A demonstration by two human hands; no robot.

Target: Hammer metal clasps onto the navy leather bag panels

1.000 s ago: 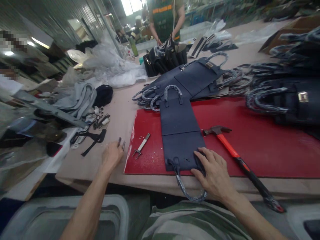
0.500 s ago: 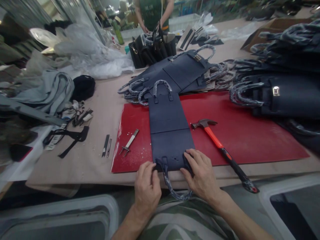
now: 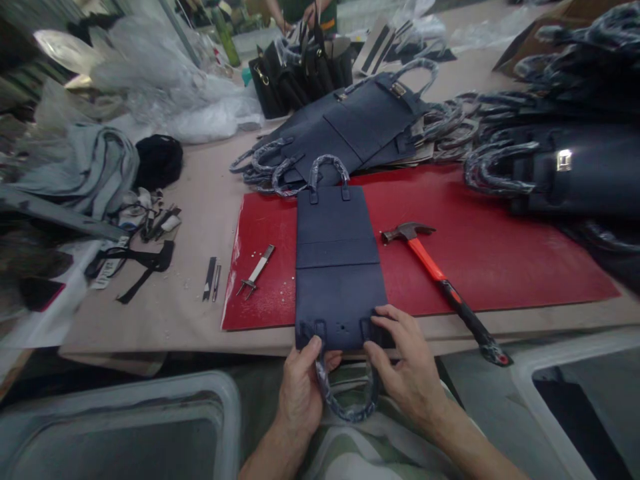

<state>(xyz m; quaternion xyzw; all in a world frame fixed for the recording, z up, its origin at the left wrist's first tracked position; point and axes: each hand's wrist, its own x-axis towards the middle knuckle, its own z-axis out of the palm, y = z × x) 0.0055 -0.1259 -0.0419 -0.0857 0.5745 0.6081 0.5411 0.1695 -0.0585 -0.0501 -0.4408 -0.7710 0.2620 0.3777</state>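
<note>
A flat navy bag panel (image 3: 336, 287) lies lengthwise before me, with a plastic-wrapped handle (image 3: 350, 412) at its near end and another wrapped handle (image 3: 330, 161) at its far end. Over the table edge, my left hand (image 3: 303, 383) pinches the panel's near left corner, thumb on top and fingers underneath. My right hand (image 3: 407, 360) grips the near right corner beside the handle's base. A small hole shows between the near handle's tabs. Right of the panel rests a claw hammer (image 3: 430, 263) with an orange and black handle. To the left lies a pronged metal punch (image 3: 257, 270).
Under the panel is a red mat (image 3: 490, 253). Stacked navy bag panels (image 3: 345, 127) lie behind, and more (image 3: 590, 167) are piled at right. Two slim tools (image 3: 213, 279) and black straps (image 3: 145, 263) lie left. Plastic bins (image 3: 235, 413) flank me. A person's hands (image 3: 300, 17) work across the table.
The panel's near end has come slightly toward me, past the mat's edge. My left hand has moved from resting at the corner to pinching it. The view has tilted down.
</note>
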